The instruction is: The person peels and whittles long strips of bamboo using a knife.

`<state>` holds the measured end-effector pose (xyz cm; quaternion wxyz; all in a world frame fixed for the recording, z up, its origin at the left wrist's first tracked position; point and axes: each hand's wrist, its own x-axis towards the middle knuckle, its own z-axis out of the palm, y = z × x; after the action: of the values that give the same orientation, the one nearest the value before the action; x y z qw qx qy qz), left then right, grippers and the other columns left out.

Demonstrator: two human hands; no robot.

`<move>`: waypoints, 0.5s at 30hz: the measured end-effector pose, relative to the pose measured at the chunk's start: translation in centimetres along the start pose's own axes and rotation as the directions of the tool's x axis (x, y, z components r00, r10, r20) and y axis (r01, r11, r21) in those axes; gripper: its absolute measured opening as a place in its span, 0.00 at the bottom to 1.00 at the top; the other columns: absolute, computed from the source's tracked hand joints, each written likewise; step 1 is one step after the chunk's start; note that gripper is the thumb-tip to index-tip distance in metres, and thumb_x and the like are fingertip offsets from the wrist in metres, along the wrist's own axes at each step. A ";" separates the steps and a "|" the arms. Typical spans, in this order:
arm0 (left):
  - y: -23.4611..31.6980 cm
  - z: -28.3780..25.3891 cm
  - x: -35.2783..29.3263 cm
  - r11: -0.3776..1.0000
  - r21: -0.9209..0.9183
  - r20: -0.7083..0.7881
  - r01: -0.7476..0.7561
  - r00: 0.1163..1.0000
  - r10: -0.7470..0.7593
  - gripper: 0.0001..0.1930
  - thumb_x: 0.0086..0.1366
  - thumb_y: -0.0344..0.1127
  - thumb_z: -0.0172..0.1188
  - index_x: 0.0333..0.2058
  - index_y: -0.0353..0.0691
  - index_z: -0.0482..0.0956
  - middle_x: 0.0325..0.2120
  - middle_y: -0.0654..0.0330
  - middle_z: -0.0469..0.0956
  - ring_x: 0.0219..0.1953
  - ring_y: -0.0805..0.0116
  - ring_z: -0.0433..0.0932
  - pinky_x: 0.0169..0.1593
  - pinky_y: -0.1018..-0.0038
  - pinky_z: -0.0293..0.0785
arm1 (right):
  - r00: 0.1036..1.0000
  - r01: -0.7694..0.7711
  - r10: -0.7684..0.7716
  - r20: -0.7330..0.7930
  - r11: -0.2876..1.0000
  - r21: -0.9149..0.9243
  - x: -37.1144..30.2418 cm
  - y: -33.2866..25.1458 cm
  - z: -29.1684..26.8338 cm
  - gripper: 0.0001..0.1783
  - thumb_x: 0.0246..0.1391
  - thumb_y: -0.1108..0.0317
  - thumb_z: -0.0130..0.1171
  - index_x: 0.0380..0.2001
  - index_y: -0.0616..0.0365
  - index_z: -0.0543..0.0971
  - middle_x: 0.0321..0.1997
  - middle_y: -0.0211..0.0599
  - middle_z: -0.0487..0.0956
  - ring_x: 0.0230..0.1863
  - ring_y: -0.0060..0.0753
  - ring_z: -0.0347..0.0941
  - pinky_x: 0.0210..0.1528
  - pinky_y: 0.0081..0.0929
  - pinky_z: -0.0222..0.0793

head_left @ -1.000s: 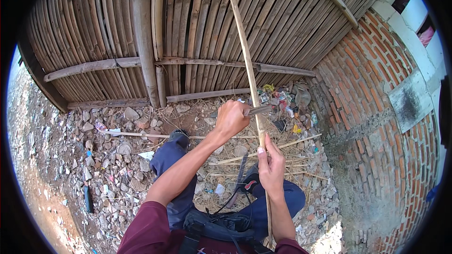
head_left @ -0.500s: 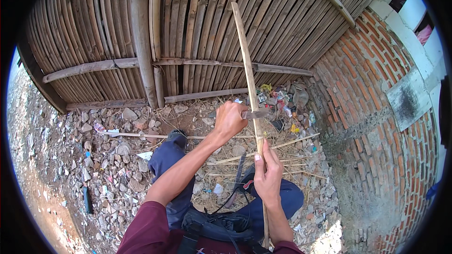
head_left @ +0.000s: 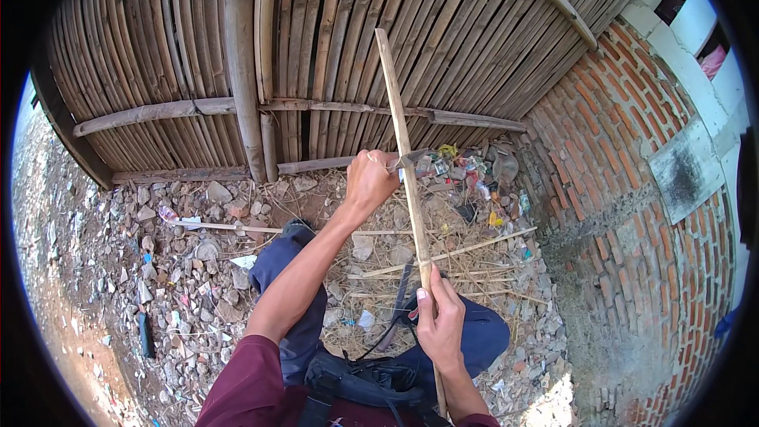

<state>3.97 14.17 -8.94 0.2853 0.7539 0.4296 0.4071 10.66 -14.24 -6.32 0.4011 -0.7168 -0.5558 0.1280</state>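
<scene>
A long, pale bamboo strip [head_left: 412,209] runs from between my legs up toward the slatted wall, its top end leaning slightly left. My right hand [head_left: 441,324] is closed round its lower part, thumb lying along the strip. Higher up, my left hand [head_left: 370,183] is a fist at the strip's left side, gripping a knife whose handle the fingers hide. The knife's blade [head_left: 413,157] lies across the strip and pokes out to the right of it. A thin, curled shaving hangs by the left knuckles.
A bamboo slat wall [head_left: 332,32] stands ahead, a brick wall [head_left: 617,213] on the right. Stony ground [head_left: 213,269] holds litter [head_left: 474,174] and several thin bamboo sticks [head_left: 466,250]. A black pouch [head_left: 360,379] rests at my waist. One dark, narrow object [head_left: 146,335] lies at left.
My right hand has drawn the strip down toward me, and its top end sits lower. My left hand with the knife has shifted a little up and left.
</scene>
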 end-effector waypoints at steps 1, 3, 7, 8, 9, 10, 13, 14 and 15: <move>0.3 -0.2 -0.1 0.999 -0.011 0.047 0.039 0.998 -0.038 0.12 0.55 0.32 0.71 0.40 0.41 0.93 0.30 0.39 0.85 0.35 0.38 0.85 0.41 0.50 0.82 | 1.000 -0.008 0.008 0.010 1.000 -0.014 -0.3 0.1 -0.1 0.27 0.67 0.76 0.55 0.67 0.76 0.72 0.41 0.55 0.79 0.37 0.51 0.79 0.42 0.39 0.74; 0.3 -0.5 0.2 0.998 -0.019 0.035 0.059 0.998 -0.058 0.11 0.56 0.33 0.71 0.38 0.40 0.93 0.30 0.39 0.85 0.35 0.38 0.85 0.41 0.50 0.82 | 1.000 -0.010 0.011 0.021 1.000 -0.028 -1.0 0.2 -0.2 0.27 0.67 0.76 0.55 0.67 0.76 0.71 0.40 0.54 0.79 0.35 0.50 0.78 0.41 0.39 0.74; -1.2 0.2 0.6 0.999 0.009 -0.081 0.031 0.996 -0.031 0.09 0.56 0.34 0.73 0.35 0.39 0.92 0.29 0.39 0.85 0.36 0.36 0.85 0.42 0.49 0.82 | 0.999 -0.007 0.008 0.048 1.000 -0.020 -2.1 0.0 -0.7 0.27 0.67 0.76 0.55 0.67 0.76 0.71 0.37 0.52 0.77 0.33 0.49 0.76 0.39 0.39 0.73; -1.4 0.6 0.6 1.000 0.008 -0.081 0.030 0.996 -0.029 0.09 0.56 0.34 0.73 0.35 0.39 0.92 0.29 0.39 0.85 0.36 0.36 0.85 0.42 0.49 0.82 | 0.998 -0.004 0.006 0.055 0.999 -0.039 -2.3 -0.1 -0.9 0.27 0.67 0.76 0.55 0.67 0.76 0.71 0.37 0.52 0.77 0.33 0.49 0.76 0.39 0.39 0.73; -1.6 0.9 0.5 1.000 0.024 -0.066 0.019 0.998 -0.018 0.08 0.56 0.34 0.73 0.34 0.39 0.92 0.30 0.39 0.85 0.36 0.36 0.85 0.42 0.49 0.82 | 0.999 -0.003 0.005 0.054 0.999 -0.040 -2.4 0.1 -1.1 0.27 0.67 0.76 0.55 0.67 0.76 0.71 0.37 0.52 0.77 0.33 0.49 0.76 0.39 0.39 0.73; -1.9 1.3 0.5 0.999 0.041 -0.050 0.008 0.999 -0.006 0.08 0.56 0.34 0.73 0.34 0.39 0.92 0.30 0.38 0.85 0.36 0.36 0.85 0.42 0.48 0.82 | 0.998 -0.011 0.013 0.058 0.999 -0.046 -2.5 0.2 -1.3 0.27 0.67 0.76 0.56 0.67 0.76 0.71 0.37 0.52 0.77 0.33 0.49 0.76 0.38 0.38 0.73; -1.7 0.9 0.7 0.999 -0.020 -0.107 0.039 0.993 -0.041 0.08 0.56 0.35 0.74 0.31 0.36 0.91 0.30 0.38 0.84 0.37 0.35 0.85 0.43 0.48 0.82 | 0.998 -0.012 0.015 0.068 0.998 -0.057 -3.8 0.7 -1.8 0.27 0.66 0.76 0.56 0.66 0.76 0.72 0.37 0.52 0.77 0.33 0.49 0.76 0.38 0.37 0.73; -1.6 0.2 0.8 1.000 -0.004 -0.148 0.005 0.989 -0.006 0.09 0.56 0.35 0.74 0.29 0.33 0.89 0.28 0.37 0.84 0.36 0.34 0.85 0.42 0.48 0.81 | 0.997 0.000 0.005 0.080 0.998 -0.059 -4.2 0.9 -1.8 0.26 0.66 0.76 0.56 0.65 0.76 0.73 0.37 0.52 0.77 0.33 0.49 0.77 0.38 0.37 0.74; -1.4 -0.5 1.3 0.998 -0.010 -0.140 0.058 0.988 -0.059 0.11 0.57 0.36 0.73 0.27 0.31 0.87 0.27 0.36 0.83 0.36 0.33 0.84 0.41 0.47 0.81 | 0.997 0.001 0.004 0.078 0.998 -0.060 -4.7 0.8 -2.0 0.26 0.66 0.76 0.56 0.65 0.76 0.73 0.37 0.52 0.77 0.33 0.49 0.77 0.38 0.37 0.74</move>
<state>3.36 16.02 -9.24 0.2685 0.7097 0.4693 0.4517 10.85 -19.35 -6.89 0.3572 -0.7234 -0.5742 0.1394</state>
